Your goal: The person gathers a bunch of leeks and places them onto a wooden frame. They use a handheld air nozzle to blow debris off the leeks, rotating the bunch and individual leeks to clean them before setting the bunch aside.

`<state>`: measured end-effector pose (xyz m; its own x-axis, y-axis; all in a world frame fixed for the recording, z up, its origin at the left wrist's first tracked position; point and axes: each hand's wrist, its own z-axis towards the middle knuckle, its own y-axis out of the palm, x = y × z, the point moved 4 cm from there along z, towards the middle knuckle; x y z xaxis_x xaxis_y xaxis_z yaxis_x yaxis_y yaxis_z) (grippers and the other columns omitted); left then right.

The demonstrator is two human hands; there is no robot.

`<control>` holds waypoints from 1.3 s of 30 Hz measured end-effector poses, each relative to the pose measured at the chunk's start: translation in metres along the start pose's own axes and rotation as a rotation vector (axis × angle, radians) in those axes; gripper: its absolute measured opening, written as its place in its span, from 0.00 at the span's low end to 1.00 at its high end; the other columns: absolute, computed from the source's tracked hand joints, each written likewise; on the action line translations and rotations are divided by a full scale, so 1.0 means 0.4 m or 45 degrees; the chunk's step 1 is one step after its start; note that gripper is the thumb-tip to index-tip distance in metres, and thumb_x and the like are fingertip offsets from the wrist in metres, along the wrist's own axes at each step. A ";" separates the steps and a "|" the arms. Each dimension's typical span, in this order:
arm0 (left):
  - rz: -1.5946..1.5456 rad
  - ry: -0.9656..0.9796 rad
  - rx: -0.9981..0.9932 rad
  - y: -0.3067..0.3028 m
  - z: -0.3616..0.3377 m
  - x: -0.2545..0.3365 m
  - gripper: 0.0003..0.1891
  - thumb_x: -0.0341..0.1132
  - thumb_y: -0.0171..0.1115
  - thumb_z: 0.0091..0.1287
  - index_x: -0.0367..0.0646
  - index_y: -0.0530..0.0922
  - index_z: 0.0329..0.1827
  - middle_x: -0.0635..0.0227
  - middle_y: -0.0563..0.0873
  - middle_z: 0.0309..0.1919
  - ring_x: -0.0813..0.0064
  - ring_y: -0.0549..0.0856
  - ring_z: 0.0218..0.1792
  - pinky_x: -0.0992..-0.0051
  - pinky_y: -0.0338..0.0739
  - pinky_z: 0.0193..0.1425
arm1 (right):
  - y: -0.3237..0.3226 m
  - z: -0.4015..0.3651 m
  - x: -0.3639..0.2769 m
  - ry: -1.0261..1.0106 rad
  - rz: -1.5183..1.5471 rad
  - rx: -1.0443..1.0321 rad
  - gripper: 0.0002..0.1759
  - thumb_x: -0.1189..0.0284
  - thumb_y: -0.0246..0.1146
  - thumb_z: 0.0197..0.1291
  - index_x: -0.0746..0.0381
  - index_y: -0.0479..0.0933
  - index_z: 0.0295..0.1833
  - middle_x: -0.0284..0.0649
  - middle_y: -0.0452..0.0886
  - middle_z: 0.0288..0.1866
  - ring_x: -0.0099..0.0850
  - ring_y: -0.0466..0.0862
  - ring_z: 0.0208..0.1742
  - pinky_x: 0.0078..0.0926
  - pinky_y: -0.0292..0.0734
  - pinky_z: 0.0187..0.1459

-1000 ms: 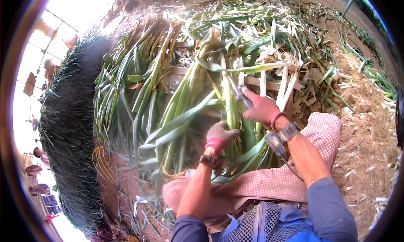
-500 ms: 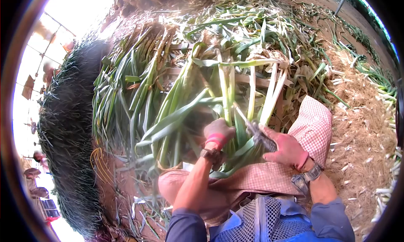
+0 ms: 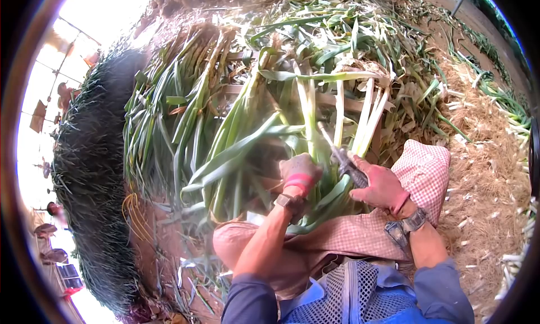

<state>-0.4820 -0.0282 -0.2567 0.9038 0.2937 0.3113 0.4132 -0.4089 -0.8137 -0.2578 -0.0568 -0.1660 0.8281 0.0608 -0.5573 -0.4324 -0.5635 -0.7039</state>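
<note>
My left hand (image 3: pixel 301 173), in a dusty glove with a pink cuff, is closed around the green part of some green onion stalks (image 3: pixel 308 113). Their pale lower ends point away from me. In my gloved right hand (image 3: pixel 382 186) is a dark air gun (image 3: pixel 353 171), its thin nozzle slanting up and left beside those stalks. Loose whitish stalks (image 3: pixel 368 118) stand just beyond the right hand. Long green leaves droop below my hands toward the checkered cloth (image 3: pixel 360 228) over my lap. The fingers under both hands are partly hidden.
More green onions (image 3: pixel 174 104) lie over a wooden rack (image 3: pixel 326 100) on the left. A tall dark-green stack (image 3: pixel 95 177) stands farther left. Peeled leaves (image 3: pixel 405 59) pile up behind, and root trimmings (image 3: pixel 478 183) cover the ground at right. People appear blurred at the far left.
My left hand has shifted slightly right and up with its stalks, closer to the air gun. The right hand has barely moved. The view has shifted a little.
</note>
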 end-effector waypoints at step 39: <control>-1.113 -0.043 -0.128 -0.090 0.280 0.030 0.14 0.42 0.76 0.68 0.38 0.92 0.33 0.67 0.88 0.24 0.78 0.81 0.17 0.72 0.76 0.20 | 0.008 0.101 0.093 0.036 0.277 -0.004 0.58 0.56 0.74 0.49 0.49 0.62 0.88 0.58 0.89 0.44 0.56 0.90 0.49 0.46 0.83 0.58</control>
<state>-0.4985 0.0867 -0.2786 0.2561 0.5621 0.7865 0.9649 -0.0995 -0.2430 -0.2427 -0.0232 -0.2069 0.7251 -0.0857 -0.6833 -0.6010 -0.5633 -0.5670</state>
